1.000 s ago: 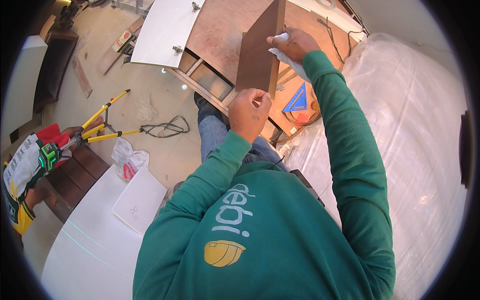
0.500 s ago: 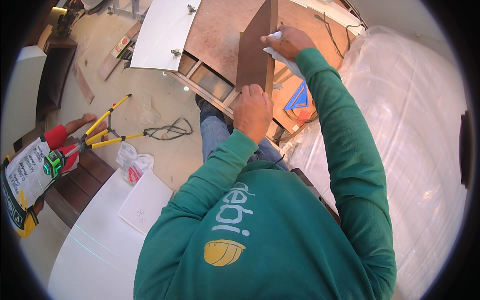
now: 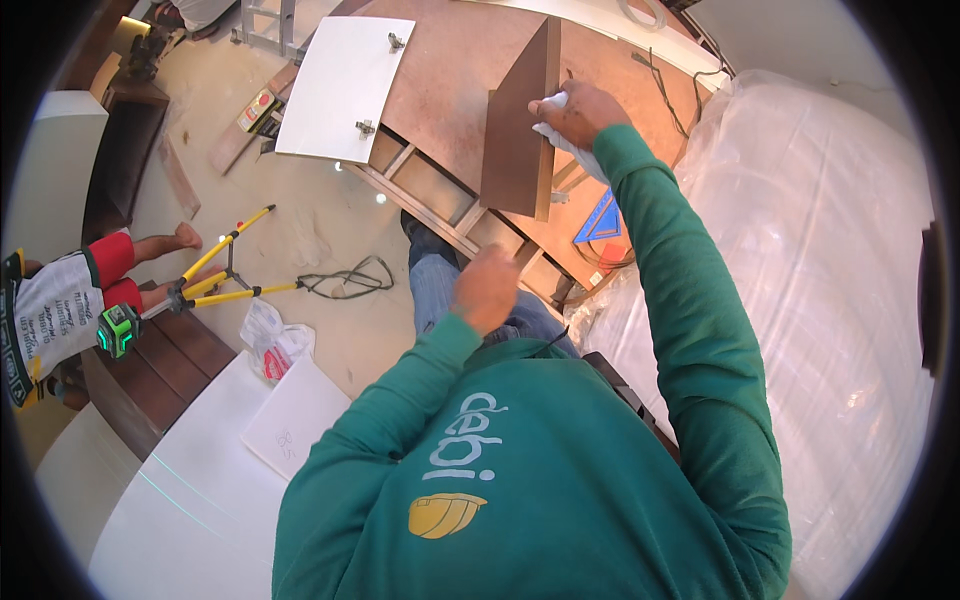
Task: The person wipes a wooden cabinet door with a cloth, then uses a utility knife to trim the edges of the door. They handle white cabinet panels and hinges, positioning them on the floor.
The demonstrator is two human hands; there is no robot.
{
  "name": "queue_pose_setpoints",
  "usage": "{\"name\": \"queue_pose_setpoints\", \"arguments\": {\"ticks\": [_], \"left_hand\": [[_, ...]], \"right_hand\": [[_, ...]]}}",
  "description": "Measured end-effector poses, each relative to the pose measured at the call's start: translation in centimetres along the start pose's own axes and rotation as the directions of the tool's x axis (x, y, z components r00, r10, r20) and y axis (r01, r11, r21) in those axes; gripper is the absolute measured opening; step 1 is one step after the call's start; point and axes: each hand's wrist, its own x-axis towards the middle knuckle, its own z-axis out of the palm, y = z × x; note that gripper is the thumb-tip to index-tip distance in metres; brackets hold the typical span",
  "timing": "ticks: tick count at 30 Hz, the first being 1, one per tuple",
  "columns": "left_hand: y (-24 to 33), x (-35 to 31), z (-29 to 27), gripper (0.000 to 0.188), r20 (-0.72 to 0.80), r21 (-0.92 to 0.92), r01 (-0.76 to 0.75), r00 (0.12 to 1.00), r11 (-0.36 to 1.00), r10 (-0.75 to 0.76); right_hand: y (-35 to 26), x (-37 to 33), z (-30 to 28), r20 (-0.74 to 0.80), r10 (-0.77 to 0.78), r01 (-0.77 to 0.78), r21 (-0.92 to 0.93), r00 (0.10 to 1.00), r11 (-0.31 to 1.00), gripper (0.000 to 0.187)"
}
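A brown wooden panel (image 3: 515, 135) stands on edge on the brown work surface (image 3: 440, 55). My right hand (image 3: 585, 115) is closed round a white cloth (image 3: 572, 145) against the panel's right side, near its far end. My left hand (image 3: 487, 290) is off the panel, over my lap near the front of the slatted wooden frame (image 3: 425, 185). Its fingers are smeared by motion. A blue set square (image 3: 601, 218) lies to the right of the panel.
A white door panel with hinges (image 3: 345, 85) lies at the far left of the surface. Plastic-wrapped bulk (image 3: 800, 280) fills the right side. On the left stand a yellow tripod (image 3: 228, 250) with a green laser level (image 3: 118, 330), and another person (image 3: 65, 320). A cable (image 3: 350, 278) lies on the floor.
My left hand has let go of the panel's near end and moved back toward my body. My right hand has stayed on the panel with the cloth. The view has shifted slightly.
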Motion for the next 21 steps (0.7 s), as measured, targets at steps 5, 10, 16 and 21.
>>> {"name": "queue_pose_setpoints", "arguments": {"ticks": [5,10,16,21], "left_hand": [[-8.2,-6.4,-0.6,0.024,-0.318,-0.375,0.376,0.806,0.847,-0.499],[-15.3,-15.1,-1.5,0.031,-0.178,-0.476,0.646,0.594,0.597,-0.784],[-14.8,-18.2,-3.0,0.032,-0.122,-0.424,0.725,0.548,0.543,-0.828],[-16.8,-16.1,-3.7,0.035,-0.026,-0.409,0.709,0.621,0.575,-0.783]], "right_hand": [[1.6,0.5,0.5,-0.033,0.012,-0.012,0.019,0.999,1.0,0.067],[2.4,0.9,0.4,0.072,0.047,-0.054,0.094,0.996,0.994,0.072],[1.5,1.8,-0.1,0.218,0.109,-0.162,0.243,0.97,0.956,0.057],[3.1,3.8,1.7,0.201,0.17,-0.221,0.263,0.965,0.939,0.054]]}}
